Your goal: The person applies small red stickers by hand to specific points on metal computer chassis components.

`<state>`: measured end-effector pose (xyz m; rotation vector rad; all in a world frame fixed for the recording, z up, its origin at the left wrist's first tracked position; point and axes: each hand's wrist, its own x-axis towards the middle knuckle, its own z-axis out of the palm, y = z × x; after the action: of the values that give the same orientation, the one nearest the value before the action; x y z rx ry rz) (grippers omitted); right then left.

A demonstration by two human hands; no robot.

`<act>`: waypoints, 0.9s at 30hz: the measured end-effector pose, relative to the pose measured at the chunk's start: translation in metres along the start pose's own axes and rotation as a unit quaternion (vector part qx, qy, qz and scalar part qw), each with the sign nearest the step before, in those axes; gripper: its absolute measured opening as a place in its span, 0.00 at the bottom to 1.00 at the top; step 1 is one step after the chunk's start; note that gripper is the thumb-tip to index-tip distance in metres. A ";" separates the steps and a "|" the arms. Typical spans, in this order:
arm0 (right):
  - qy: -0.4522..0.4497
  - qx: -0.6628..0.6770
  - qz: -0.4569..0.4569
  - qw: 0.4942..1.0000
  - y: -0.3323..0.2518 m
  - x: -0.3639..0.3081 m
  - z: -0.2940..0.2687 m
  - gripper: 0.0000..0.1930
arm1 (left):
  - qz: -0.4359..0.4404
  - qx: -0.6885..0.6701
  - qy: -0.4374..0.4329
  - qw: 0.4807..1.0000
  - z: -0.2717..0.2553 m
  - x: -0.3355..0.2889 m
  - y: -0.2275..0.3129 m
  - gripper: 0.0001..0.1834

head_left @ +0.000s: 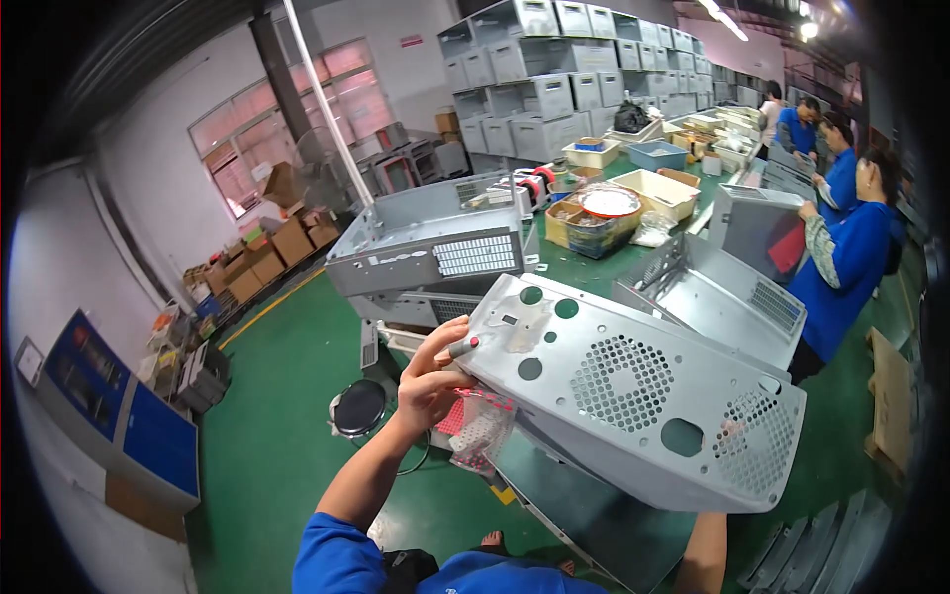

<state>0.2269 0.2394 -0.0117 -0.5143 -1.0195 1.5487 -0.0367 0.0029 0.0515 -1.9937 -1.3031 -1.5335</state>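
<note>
Perforated grey metal case (625, 381), held tilted above a dark flat surface (594, 510), between stacked chassis (426, 257) to the left and an open grey case (732, 302) beyond; contact with the latter impossible to tell. Left hand (426, 386) clamped on the left end, fingers curled over the edge; right forearm (703, 549) running up behind the other end, right hand (730, 433) apparently glimpsed through the vent holes, hold impossible to tell. For sound handling, in likelihood: support both ends evenly, keep fingertips off raw sheet-metal edges and out of the round cut-outs, tilt slowly, guard the broad face against scraping on neighbouring metal, and mind the red-and-white dotted bag (482, 426) below the left hand, a possible snag. Lettering: none legible on the perforated face; red wall sign (411, 42) and framed notice (31, 360) too small to read; white mark (451, 591) on the blue shirt (505, 576), cut off by the lower border.
</note>
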 end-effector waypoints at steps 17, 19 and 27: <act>-0.055 0.065 0.138 0.987 0.064 -0.007 -0.078 0.14 | -0.067 0.100 -0.002 0.993 -0.012 0.002 0.020 0.06; -0.036 0.071 0.138 0.987 0.067 -0.002 -0.082 0.14 | -0.044 0.177 -0.007 0.983 -0.005 0.000 0.016 0.04; 0.006 -0.022 0.003 1.000 0.062 -0.017 -0.054 0.23 | -0.060 0.126 0.093 0.986 -0.027 -0.025 -0.015 0.16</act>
<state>0.2384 0.2427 -0.0951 -0.5568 -1.0454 1.5287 -0.0657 -0.0195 0.0356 -1.6059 -1.4780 -1.4808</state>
